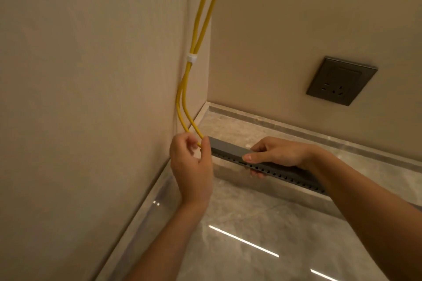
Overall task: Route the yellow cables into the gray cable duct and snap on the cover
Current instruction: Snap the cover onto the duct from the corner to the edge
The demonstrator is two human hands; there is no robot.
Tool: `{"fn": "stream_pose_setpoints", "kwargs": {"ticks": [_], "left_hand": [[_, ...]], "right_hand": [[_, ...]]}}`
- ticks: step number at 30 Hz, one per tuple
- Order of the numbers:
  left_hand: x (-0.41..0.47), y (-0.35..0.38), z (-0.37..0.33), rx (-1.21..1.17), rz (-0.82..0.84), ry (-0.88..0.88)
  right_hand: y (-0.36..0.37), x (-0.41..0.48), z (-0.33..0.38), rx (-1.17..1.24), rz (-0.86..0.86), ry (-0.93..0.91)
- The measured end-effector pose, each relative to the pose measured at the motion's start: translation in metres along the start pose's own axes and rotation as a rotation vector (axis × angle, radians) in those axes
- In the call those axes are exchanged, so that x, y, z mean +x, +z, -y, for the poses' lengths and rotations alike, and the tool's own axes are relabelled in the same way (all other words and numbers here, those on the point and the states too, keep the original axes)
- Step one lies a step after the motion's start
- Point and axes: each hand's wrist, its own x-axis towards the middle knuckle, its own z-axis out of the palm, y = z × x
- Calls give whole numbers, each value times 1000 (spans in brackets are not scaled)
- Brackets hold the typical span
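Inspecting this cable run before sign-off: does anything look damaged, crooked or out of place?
Nothing looks damaged. The yellow cables hang loose down the wall corner, bowing apart below the white tie. The left hand pinches them just outside the end of the gray duct, which the right hand grips.

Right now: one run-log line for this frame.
left hand pinches yellow cables at duct end | right hand grips gray cable duct | white clip ties cables above
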Motion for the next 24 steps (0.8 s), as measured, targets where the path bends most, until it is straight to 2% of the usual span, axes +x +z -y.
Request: {"fn": "stream_pose_setpoints", "kwargs": {"ticks": [1, 4, 6, 9, 16, 20, 24], "left_hand": [[-9, -2, -1, -50, 1, -238], [-16, -1, -6, -265, 249, -866], [-9, 1, -13, -467, 350, -1057], [-4, 7, -23, -599, 366, -1083], [-7, 6, -26, -656, 241, -1076], [-6, 9, -24, -626, 217, -1019], [-1, 9, -15, -642, 227, -1018]], "right_hand": [[0, 0, 0, -3, -11, -4], [-1, 1, -1, -33, -41, -10], [0, 0, -1, -35, -47, -7], [2, 1, -1, -1, -17, 12], [-3, 4, 7, 94, 135, 101], [-2, 15, 13, 125, 131, 104], [2, 26, 17, 37, 61, 112]]}}
